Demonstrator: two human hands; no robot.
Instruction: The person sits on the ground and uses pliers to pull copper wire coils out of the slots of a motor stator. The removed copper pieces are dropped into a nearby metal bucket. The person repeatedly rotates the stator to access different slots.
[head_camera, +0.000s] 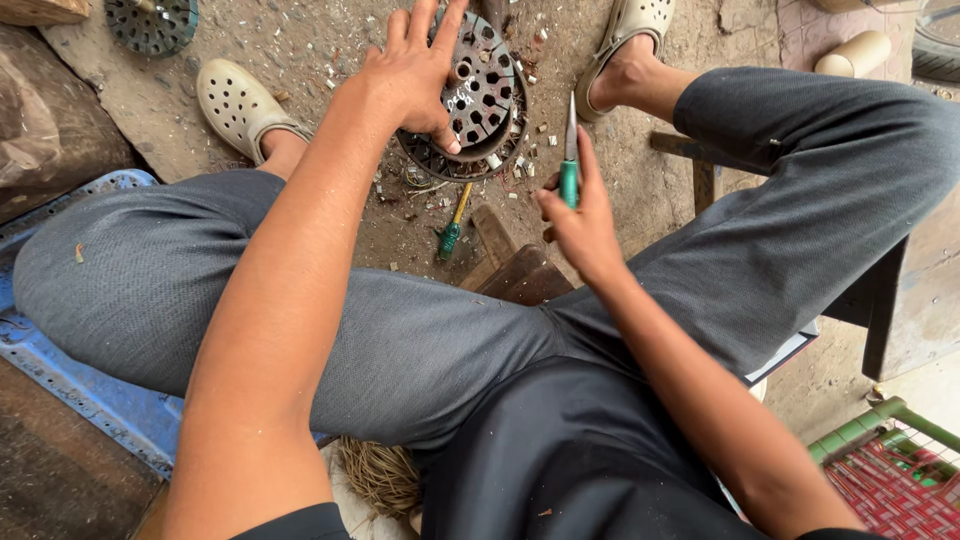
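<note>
**Blade points straight at the disc held on the ground ahead**

Nearest the camera, the seated person's knees spread wide, and both forearms run forward between them toward the dirt floor (330, 40).

The right hand (580, 215) is the nearer of the two. It is closed around the green handle of a screwdriver (570, 160), held low in the fingers with the thumb along the grip. The tool's long axis runs almost straight away from the body, with the metal shaft and tip pointing up the frame toward the far ground. The tip sits just to the right of the disc's rim, near it but apart; I cannot tell whether it is higher than the disc or level with it.

Between the hands, on the floor, lies a second screwdriver (452, 230) with a green handle and a yellowish shaft, tilted slightly off the same line, and a block of dark wood (520, 275) just nearer than it.

Farther out, the left hand (410, 75) reaches further, fingers spread wide and pressed flat over the round metal disc (480, 95), thumb hooked at its lower edge. The disc is rusty and pierced with many holes, tipped a little on the floor between the two sandalled feet. It lies ahead and to the left of the blade. Small pale chips are scattered around it.

Beyond, another perforated disc (150, 20) rests at the top left, well apart.
</note>
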